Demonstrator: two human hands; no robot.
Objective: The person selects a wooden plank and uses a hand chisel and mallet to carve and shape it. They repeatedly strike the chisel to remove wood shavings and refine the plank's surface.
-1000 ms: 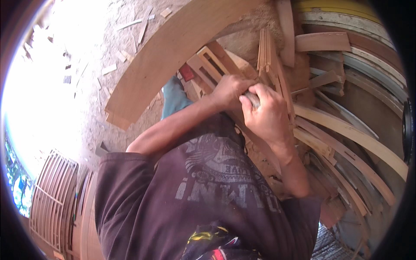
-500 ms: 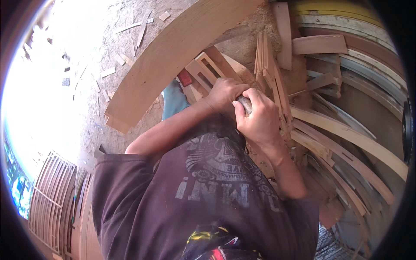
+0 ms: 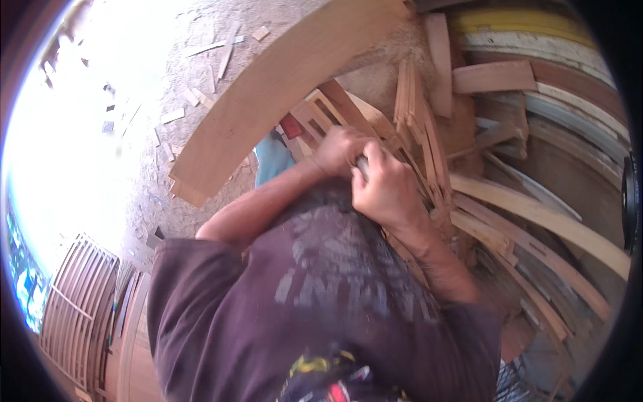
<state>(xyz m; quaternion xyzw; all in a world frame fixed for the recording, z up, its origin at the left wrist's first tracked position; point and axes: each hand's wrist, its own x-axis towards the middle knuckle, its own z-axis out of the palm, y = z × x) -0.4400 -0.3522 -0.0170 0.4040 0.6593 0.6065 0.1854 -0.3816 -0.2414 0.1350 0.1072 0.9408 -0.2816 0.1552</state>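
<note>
Close in front of my body, my right hand is wrapped round a dark, rounded object. Most of that object is covered by the fingers, so its kind is hidden. My left hand is closed right beside it, knuckles up; whatever lies in its grip does not show. Just beyond my hands is a slotted wooden frame piece, with a small red block at its left. A long, wide board lies across beyond these, slanting from near left to far right.
Upright thin wooden slats stand right of my hands. Long curved wooden strips are piled farther right. Wood offcuts litter the ground at the left. A slatted wooden panel leans at the lower left.
Both hands have shifted slightly, the right one toward the left with the dark object. Less of that object shows now. The whole view has also moved a little.
</note>
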